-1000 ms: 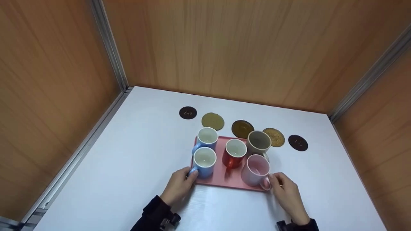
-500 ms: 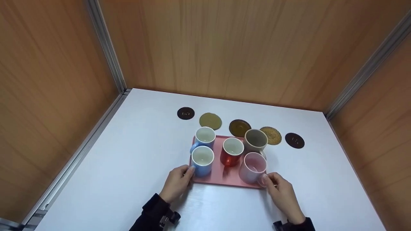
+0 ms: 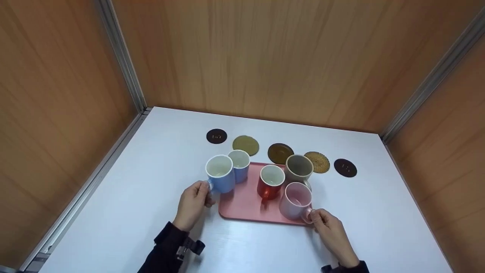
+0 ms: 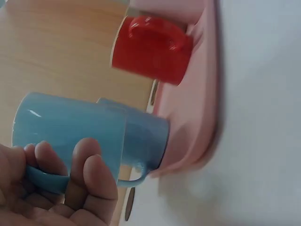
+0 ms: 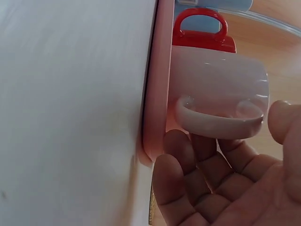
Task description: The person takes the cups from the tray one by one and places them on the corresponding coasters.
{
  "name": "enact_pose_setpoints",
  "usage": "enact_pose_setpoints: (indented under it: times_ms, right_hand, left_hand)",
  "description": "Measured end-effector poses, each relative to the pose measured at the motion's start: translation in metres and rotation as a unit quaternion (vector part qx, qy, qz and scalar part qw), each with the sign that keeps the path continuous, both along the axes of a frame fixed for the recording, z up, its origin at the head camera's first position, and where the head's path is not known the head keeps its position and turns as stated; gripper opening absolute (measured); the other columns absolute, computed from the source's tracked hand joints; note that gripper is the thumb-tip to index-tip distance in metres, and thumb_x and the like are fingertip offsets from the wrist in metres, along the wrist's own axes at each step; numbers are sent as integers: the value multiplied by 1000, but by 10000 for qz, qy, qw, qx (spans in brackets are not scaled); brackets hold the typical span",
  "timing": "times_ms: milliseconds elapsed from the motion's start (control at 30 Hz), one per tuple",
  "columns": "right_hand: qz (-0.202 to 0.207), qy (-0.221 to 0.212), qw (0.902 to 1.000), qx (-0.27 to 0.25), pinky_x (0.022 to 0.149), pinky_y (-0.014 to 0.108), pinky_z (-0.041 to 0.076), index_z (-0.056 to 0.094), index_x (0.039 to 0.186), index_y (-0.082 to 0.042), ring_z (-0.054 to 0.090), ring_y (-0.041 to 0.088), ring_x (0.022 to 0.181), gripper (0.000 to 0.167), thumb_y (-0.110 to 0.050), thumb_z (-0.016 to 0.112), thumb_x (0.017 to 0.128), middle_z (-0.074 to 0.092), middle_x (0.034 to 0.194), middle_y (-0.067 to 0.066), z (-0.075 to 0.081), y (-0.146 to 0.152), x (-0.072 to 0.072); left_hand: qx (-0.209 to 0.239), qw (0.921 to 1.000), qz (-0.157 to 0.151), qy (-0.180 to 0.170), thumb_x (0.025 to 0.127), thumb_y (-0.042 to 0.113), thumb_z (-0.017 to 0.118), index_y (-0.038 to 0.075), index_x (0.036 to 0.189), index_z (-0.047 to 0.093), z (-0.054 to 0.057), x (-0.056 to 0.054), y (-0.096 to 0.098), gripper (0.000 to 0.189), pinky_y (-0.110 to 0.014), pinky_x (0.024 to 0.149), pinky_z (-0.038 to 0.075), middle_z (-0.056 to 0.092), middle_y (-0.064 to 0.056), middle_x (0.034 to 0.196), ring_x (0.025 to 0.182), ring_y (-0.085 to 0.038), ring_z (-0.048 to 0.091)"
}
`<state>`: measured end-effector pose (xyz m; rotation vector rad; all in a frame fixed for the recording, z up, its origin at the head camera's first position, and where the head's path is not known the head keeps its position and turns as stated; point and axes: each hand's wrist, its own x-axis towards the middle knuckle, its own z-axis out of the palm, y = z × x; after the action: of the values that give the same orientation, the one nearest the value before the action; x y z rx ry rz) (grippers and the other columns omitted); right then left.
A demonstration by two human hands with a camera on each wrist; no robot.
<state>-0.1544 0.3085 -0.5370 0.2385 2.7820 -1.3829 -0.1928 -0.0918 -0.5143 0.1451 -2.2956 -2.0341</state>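
My left hand (image 3: 192,204) grips a light blue mug (image 3: 221,176) by its handle, off the tray at the tray's left side. In the left wrist view its fingers (image 4: 87,160) curl round that handle. Behind it, a second light blue mug (image 3: 240,165) stands on the pink tray (image 3: 242,208). At the tray's front right corner, my right hand (image 3: 333,235) holds the handle of a pink mug (image 3: 295,203), which stands on the tray. Two fingers go behind the handle in the right wrist view; the thumb (image 5: 282,120) lies close to it.
A red mug (image 3: 270,184) and a grey-beige mug (image 3: 298,168) also stand on the tray. Behind it several round coasters form a row, from a dark one (image 3: 216,136) to another dark one (image 3: 345,168). Wooden panels (image 3: 242,57) enclose the white table (image 3: 132,189).
My left hand has lifted the front blue mug off the tray and moved it left and back. The right hand has closed in on the pink mug's handle; that mug stays on the tray.
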Motion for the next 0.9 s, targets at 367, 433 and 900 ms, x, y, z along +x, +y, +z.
enact_pose_setpoints:
  times_ms: [367, 433, 900]
  right_hand:
    - [-79, -140, 9998, -142, 67, 23, 47, 75, 106, -9, 58, 13, 76, 41, -45, 57, 111, 67, 84, 6, 1, 1, -3]
    - [-143, -209, 9995, -182, 68, 23, 48, 75, 105, -9, 58, 12, 76, 40, -44, 57, 110, 67, 83, 5, 0, 1, -3]
    - [-86, -474, 9983, -326, 75, 23, 54, 71, 110, -4, 62, 13, 88, 40, -40, 55, 112, 74, 102, 4, 0, 3, -8]
  left_hand:
    - [-382, 9975, 579, -104, 117, 26, 42, 3, 97, 61, 14, -59, -30, 36, -23, 69, 59, 66, -12, 91, 75, -13, 68]
    - [-390, 9976, 554, -139, 118, 26, 41, 1, 100, 61, 13, -72, -32, 37, -23, 69, 58, 65, -10, 90, 75, -13, 67]
    - [-409, 9978, 512, 127, 117, 18, 38, -1, 104, 60, 4, -160, -13, 32, -21, 68, 57, 66, -15, 99, 80, -17, 70]
